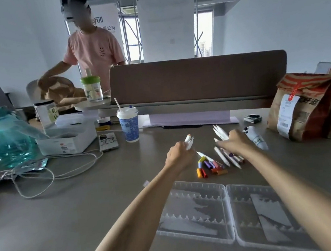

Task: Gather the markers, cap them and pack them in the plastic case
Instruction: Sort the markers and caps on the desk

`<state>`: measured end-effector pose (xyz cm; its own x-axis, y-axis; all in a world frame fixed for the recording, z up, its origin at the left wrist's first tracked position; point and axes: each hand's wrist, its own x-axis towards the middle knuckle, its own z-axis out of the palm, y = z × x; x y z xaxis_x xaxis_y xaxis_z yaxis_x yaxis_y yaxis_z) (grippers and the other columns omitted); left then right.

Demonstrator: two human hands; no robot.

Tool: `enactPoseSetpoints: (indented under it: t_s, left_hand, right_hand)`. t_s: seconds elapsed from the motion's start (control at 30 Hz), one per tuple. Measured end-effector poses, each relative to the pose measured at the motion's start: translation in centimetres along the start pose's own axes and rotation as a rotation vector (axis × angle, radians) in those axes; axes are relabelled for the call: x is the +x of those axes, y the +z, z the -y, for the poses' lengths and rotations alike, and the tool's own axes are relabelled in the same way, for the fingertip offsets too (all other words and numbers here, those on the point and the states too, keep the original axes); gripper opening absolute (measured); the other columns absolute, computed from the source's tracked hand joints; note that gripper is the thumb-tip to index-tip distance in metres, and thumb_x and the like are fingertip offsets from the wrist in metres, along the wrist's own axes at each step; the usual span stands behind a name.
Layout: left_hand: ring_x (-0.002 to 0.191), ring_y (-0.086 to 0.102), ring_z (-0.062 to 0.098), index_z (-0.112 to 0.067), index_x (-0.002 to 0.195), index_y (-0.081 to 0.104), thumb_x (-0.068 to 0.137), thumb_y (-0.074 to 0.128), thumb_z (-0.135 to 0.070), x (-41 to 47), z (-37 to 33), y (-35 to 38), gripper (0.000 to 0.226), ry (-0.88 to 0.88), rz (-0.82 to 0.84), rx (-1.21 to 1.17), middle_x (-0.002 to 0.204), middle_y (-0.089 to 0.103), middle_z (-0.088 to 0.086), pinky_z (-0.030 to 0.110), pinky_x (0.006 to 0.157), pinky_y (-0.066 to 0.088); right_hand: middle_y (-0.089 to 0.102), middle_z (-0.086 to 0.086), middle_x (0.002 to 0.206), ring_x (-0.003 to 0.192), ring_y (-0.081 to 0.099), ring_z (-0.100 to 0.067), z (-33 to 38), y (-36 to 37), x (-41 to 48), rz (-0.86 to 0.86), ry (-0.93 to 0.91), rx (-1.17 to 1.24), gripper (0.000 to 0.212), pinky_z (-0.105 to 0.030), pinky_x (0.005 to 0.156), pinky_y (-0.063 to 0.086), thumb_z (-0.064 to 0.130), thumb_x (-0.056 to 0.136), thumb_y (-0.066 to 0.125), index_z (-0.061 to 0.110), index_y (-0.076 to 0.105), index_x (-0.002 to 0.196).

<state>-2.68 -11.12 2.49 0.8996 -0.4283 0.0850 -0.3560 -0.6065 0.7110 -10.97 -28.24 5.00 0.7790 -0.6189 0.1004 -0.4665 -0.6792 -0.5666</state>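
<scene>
Two or three markers [189,141] sit in the left hand [179,153], its grip curled tight round them. Coloured caps [209,165] lie on the bench [87,206] just to its right, beside loose markers [225,158]. The right hand [235,141] has its grip closed on a white bundle [220,132] of markers. Gathering looks to be the step in hand. Next the strays need picking up, then capping. The open case [229,200], nearest the person, holds nothing.

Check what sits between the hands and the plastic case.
Head view: a pile of loose coloured caps and several white markers lie there, then a bare strip of desk before the open plastic case.
</scene>
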Motion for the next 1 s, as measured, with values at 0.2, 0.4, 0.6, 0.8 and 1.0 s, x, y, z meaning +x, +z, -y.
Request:
enactPoseSetpoints:
  t_s: [0.2, 0.4, 0.6, 0.8, 1.0]
  left_hand:
    - [0.089, 0.063, 0.027, -0.013, 0.106, 0.057, 0.086, 0.060, -0.039, 1.8, -2.7, 2.6, 0.033, -0.006, 0.076, 0.180, 0.099, 0.065, 0.007, 0.032, 0.070, 0.051]
    - [0.088, 0.063, 0.023, -0.013, 0.110, 0.061, 0.090, 0.059, -0.037, 3.1, -4.1, 5.1, 0.031, -0.055, 0.131, 0.341, 0.101, 0.066, 0.007, 0.028, 0.067, 0.045]
    - [0.080, 0.059, 0.020, -0.013, 0.107, 0.064, 0.090, 0.056, -0.028, 3.7, -5.1, 6.6, 0.023, -0.063, 0.111, 0.450, 0.094, 0.064, 0.005, 0.029, 0.064, 0.043]
    - [0.083, 0.067, 0.020, -0.014, 0.095, 0.070, 0.078, 0.060, -0.035, 3.5, -6.3, 6.8, 0.029, -0.110, 0.189, 0.444, 0.088, 0.070, 0.004, 0.025, 0.064, 0.051]
    - [0.057, 0.061, 0.019, -0.010, 0.074, 0.065, 0.081, 0.053, -0.051, 4.1, -5.7, 7.3, 0.043, -0.082, 0.269, 0.265, 0.064, 0.064, 0.006, 0.021, 0.053, 0.045]
  right_hand:
    - [0.057, -0.013, 0.072, 0.053, 0.050, -0.020, -3.0, -3.4, -1.8, -0.049, -0.062, 0.281, 0.035, -0.022, 0.039, 0.032, 0.032, 0.092, 0.058, -0.001, 0.058, 0.080]
    - [0.051, -0.010, 0.079, 0.053, 0.050, -0.014, -5.3, -5.1, -4.9, 0.004, -0.149, 0.338, 0.026, -0.014, 0.040, 0.039, 0.024, 0.098, 0.056, 0.000, 0.051, 0.102]
    - [0.046, -0.005, 0.062, 0.041, 0.045, -0.008, -6.8, -6.2, -6.1, -0.026, -0.136, 0.337, 0.015, -0.013, 0.035, 0.033, 0.014, 0.099, 0.055, 0.002, 0.047, 0.105]
    - [0.047, 0.001, 0.068, 0.056, 0.044, -0.009, -7.8, -6.0, -6.0, -0.078, -0.107, 0.275, 0.017, -0.011, 0.042, 0.036, 0.019, 0.096, 0.058, 0.005, 0.049, 0.099]
    - [0.049, -0.002, 0.078, 0.059, 0.042, -0.007, -8.2, -5.4, -6.8, -0.066, -0.061, 0.263, 0.026, -0.008, 0.039, 0.033, 0.017, 0.099, 0.054, 0.001, 0.049, 0.118]
